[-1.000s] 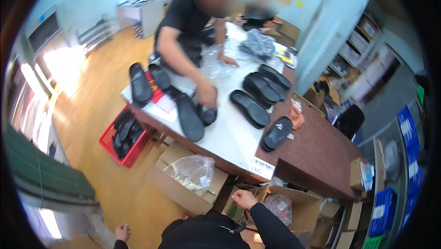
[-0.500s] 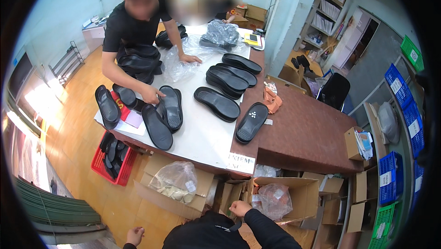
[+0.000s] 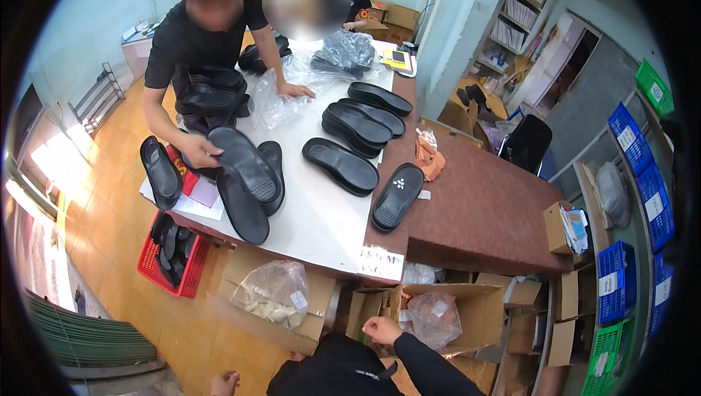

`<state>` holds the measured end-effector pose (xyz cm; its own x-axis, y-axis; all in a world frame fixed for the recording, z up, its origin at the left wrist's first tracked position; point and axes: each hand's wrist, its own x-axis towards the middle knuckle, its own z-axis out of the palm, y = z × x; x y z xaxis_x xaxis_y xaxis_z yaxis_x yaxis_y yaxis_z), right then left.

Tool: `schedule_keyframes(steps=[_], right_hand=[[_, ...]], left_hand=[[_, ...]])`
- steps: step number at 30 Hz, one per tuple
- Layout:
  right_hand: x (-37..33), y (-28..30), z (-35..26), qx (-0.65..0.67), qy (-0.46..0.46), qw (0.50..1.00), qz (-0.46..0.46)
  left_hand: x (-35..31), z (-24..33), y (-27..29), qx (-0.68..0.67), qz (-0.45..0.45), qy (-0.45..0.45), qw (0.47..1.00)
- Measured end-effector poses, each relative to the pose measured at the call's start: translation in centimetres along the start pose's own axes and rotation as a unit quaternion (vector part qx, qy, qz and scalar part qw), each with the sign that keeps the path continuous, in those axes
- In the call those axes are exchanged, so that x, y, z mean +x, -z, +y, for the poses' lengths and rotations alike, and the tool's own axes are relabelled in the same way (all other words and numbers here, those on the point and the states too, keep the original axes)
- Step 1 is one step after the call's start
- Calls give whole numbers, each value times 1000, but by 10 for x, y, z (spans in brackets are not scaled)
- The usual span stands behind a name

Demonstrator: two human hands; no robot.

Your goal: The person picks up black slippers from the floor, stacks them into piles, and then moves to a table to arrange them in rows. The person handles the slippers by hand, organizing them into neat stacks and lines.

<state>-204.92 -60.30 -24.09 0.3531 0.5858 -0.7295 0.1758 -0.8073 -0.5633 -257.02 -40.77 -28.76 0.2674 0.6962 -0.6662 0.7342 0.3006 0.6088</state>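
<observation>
My left hand [image 3: 225, 383] hangs low at the bottom edge, away from the table, its fingers curled with nothing seen in them. In front of my body is my right hand [image 3: 382, 331], closed in a loose fist beside an open cardboard box [image 3: 482, 301]; no object shows in it. Across the white-topped table [image 3: 310, 231], a co-worker's hand [image 3: 201, 153] lifts a black shoe sole [image 3: 244, 162] over other soles. Their other hand [image 3: 296, 90] rests by clear plastic [image 3: 274, 107]. A black sole with white marks [image 3: 399, 195] lies on the brown strip nearer me.
Several black soles [image 3: 340, 166] lie across the table. A red basket of soles [image 3: 193, 279] stands on the floor at left. Another box [image 3: 314, 323] holds a plastic bag. A brown counter [image 3: 482, 210] extends right, towards shelves with blue baskets [image 3: 617, 283]. Another person [image 3: 358, 9] is behind.
The co-worker has raised a sole from the near-left pile and tilted it. My left hand has shifted slightly right and down; my right hand stays almost in place. The view has shifted a little.
</observation>
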Motion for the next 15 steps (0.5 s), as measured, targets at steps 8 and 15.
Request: schedule_keyframes(steps=[8,15], right_hand=[[43,91,-108,48,230,905,354],[152,212,-178,90,286,835,462]], left_hand=[[-8,-15,29,44,-8,77,996],[-31,46,47,80,59,119,988]])
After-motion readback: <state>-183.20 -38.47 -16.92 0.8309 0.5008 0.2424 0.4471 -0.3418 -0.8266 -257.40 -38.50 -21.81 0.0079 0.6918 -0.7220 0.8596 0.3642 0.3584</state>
